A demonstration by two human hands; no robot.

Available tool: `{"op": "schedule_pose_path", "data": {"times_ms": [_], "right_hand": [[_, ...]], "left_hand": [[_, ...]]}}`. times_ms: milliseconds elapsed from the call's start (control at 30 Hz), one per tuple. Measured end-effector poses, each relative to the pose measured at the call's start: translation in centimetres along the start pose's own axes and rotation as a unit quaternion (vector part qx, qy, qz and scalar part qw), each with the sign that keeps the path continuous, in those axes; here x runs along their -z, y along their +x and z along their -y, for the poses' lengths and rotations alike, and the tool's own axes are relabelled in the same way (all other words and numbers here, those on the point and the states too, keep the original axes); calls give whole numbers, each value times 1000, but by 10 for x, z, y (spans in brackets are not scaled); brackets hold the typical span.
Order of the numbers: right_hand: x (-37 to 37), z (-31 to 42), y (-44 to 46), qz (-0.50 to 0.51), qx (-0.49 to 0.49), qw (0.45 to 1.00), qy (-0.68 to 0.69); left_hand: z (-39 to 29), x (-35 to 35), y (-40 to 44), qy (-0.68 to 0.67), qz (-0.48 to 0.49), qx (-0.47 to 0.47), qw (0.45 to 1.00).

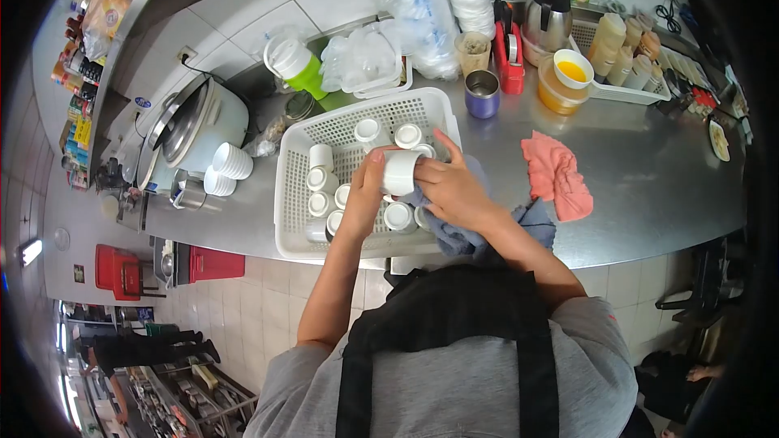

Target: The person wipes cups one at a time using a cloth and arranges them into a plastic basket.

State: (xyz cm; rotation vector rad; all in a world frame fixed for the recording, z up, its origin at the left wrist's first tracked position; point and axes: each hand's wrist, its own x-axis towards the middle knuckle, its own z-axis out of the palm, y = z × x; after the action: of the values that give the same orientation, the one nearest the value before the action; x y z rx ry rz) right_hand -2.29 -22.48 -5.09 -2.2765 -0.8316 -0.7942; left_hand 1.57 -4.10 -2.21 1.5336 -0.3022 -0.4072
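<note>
A white cup [400,173] is held between my two hands above a white perforated basket [294,235]. My left hand [365,193] grips the cup's left side. My right hand [456,188] is on its right side, fingers at the cup's opening, with a blue-grey cloth [456,239] hanging beneath this hand. Several white cups, many upside down, stand in the basket, among them one cup [398,216] just below my hands. The cloth's far end lies at the counter's front edge.
A pink cloth [557,176] lies on the steel counter [633,195] to the right. Behind it are a purple cup [482,95], a bowl of yellow liquid [572,70] and a thermos [547,12]. Stacked white cups [230,164] and a large cooker [213,126] stand left.
</note>
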Motion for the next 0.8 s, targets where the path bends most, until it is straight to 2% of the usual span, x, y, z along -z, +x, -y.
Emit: {"op": "schedule_pose_path", "data": {"times_ms": [67, 100, 133, 167, 200, 233, 300, 333, 367, 400, 433, 500, 567, 600, 633, 667, 700, 800], "right_hand": [[-3, 5, -2, -10, -88, 994, 71], [-1, 10, 0, -25, -234, 932, 274], [4, 16, 4, -38, -364, 809, 460], [8, 20, 7, -47, -470, 632, 614], [10, 21, 7, -41, -443, 667, 598], [11, 21, 7, -35, -414, 700, 581], [12, 20, 8, -27, -353, 784, 510], [9, 15, 6, -31, -264, 891, 369], [4, 7, 2, -32, -165, 963, 213], [3, 1, -1, -32, -59, 997, 49], [4, -1, -1, 5, -47, 998, 40], [7, -2, -1, 80, -21, 996, 24], [5, 5, 4, -4, -41, 998, 39], [4, 7, 4, -46, -52, 997, 46], [4, 9, 2, -60, -199, 951, 228], [4, 11, 0, -70, -333, 852, 398], [4, 12, -1, -77, -448, 704, 546], [5, 3, -1, -108, -466, 620, 622]], "left_hand": [[5, -10, -4, 28, -33, -93, 995], [5, -9, -3, 50, -8, -139, 989], [6, -8, -2, 71, 15, -184, 980], [6, -7, -1, 91, 37, -229, 968], [4, -6, -1, 112, 58, -274, 954], [0, -3, -3, 48, 87, -224, 970], [-16, -4, -10, -20, 71, -176, 982], [-8, 2, -8, -36, 72, -130, 988], [0, 8, -5, -52, 71, -84, 993], [9, 14, -3, -69, 68, -37, 995], [11, 28, 2, -35, 76, 52, 995], [14, 35, 2, 1, 69, 126, 990], [11, 25, 0, 8, 48, 96, 994], [4, 12, -3, 6, 43, 21, 999], [-4, -4, -8, 3, 37, -53, 998], [-7, -13, -11, -1, 30, -127, 992], [0, -13, -8, 15, 27, -168, 985], [9, -6, -3, 258, 56, -254, 931]]}}
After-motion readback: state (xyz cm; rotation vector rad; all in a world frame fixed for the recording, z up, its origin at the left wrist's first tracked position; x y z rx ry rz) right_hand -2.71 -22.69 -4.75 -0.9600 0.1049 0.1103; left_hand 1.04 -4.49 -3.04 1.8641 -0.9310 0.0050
